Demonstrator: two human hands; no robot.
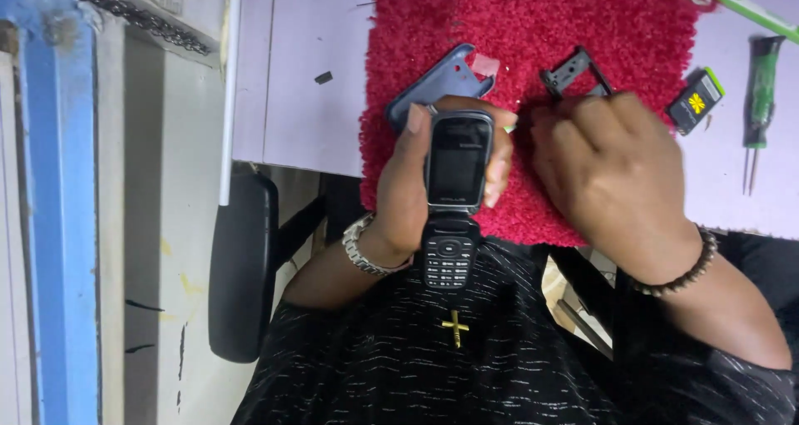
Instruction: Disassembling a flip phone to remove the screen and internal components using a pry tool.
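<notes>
An open black flip phone with a dark screen and a small keypad (454, 193) is held upright in the left hand (408, 192), over the near edge of a red shaggy mat (583, 25) that lies on a pale lilac table (291, 75). The screen half is gripped from behind, with the thumb laid along its left side and the fingertips (499, 171) wrapped round its right side; the keypad half hangs below the palm, past the mat's near edge. A silver metal link watch (359, 246) is worn on that wrist.

The right hand (612, 171) is seen from the back, just to the right of the phone, knuckles curled over the mat. Its fingertips are bunched toward the phone's upper right corner, and whether anything is pinched between them cannot be told. A dark beaded bracelet (678, 275) circles that wrist.

Behind the left hand, a grey-blue plastic phone back cover (441, 79) lies on the mat, partly over its left edge. A black plastic frame part (574, 69) rests on the mat beyond the right hand. Near the table's right edge lie a dark rectangular phone battery with a yellow mark (695, 100) and a green-handled screwdriver (761, 92). A gold cross pendant (455, 327) hangs against the person's dark streaked shirt.
</notes>
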